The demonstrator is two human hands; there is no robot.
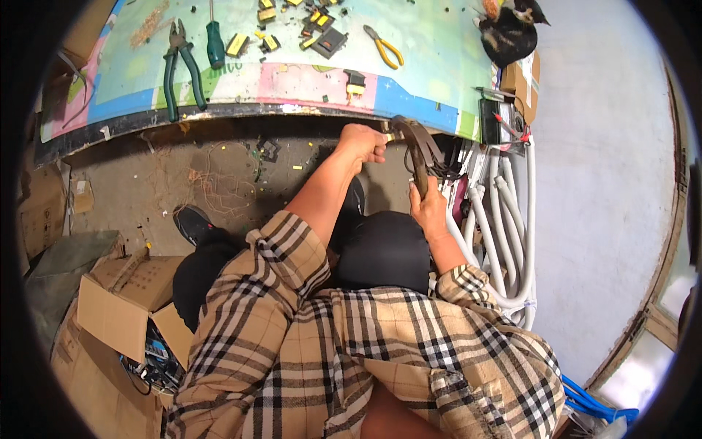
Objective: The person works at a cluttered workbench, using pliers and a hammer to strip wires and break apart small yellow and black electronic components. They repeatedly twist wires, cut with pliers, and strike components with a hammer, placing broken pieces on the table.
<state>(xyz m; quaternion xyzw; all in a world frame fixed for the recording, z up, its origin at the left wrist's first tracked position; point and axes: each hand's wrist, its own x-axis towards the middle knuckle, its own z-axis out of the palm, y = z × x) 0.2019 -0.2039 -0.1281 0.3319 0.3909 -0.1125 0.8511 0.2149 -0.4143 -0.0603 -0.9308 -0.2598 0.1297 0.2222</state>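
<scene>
My right hand [429, 205] is wrapped around the handle of a hammer [418, 157]. Its dark head reaches up to the table's front edge. Beside it, my left hand [360, 144] is closed, the fingertips pinching a small light-coloured piece [393, 137] right by the hammer head. What that piece is cannot be made out. On the table [307, 89] above both hands lies a small black and yellow part [355, 84], probably a transformer or coil.
Green-handled pliers [183, 69], a green screwdriver [214, 45] and yellow-handled cutters [385, 47] lie on the table among black and yellow parts [319, 25]. A black meter [497, 121] sits at its right corner. White pipes [504, 219] stand right; an open carton [117, 314] is left.
</scene>
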